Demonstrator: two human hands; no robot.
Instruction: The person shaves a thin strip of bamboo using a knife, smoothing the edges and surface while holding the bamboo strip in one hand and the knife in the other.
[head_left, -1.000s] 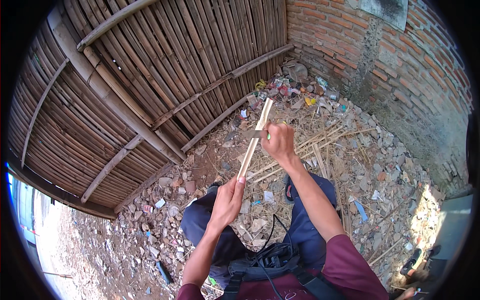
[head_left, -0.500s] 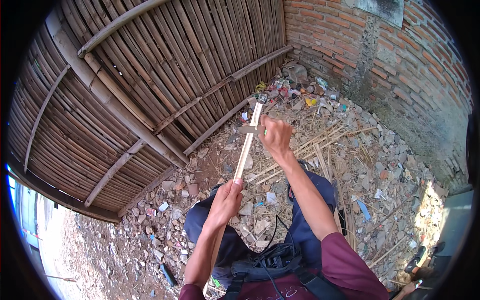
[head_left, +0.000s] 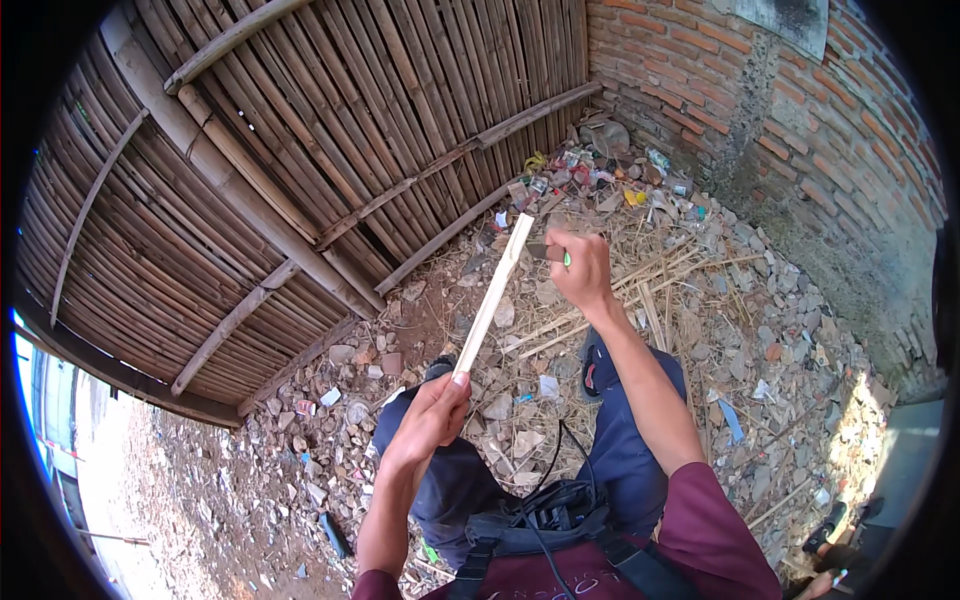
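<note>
- The left hand (head_left: 432, 412) is closing around the near end of a pale wooden strip (head_left: 490, 305), the thumb lying along its face; whether the strip is extending beyond the palm cannot be told.
- The strip is slanting upward and away over the littered ground (head_left: 340, 400), its far end projecting without visible support.
- The right hand (head_left: 582, 268) is gripping a knife (head_left: 541, 252) in a closed fist, a bit of green showing at the fingers; the blade is pointing leftward at the strip's upper part, and whether its edge is touching the wood cannot be told.
- Principal hazard, as judged: the left thumb and fingers are occupying the strip's near end, so a blade skidding down the smooth face under too much pressure could be reaching them.
- Second hazard: with one end alone being held, the strip could be twisting or flexing under side load, causing an uneven or overly deep bite.
- Third hazard: a black cord (head_left: 553, 462) is looping between the knees, where a dropping strip or knife could be snagging it.
</note>
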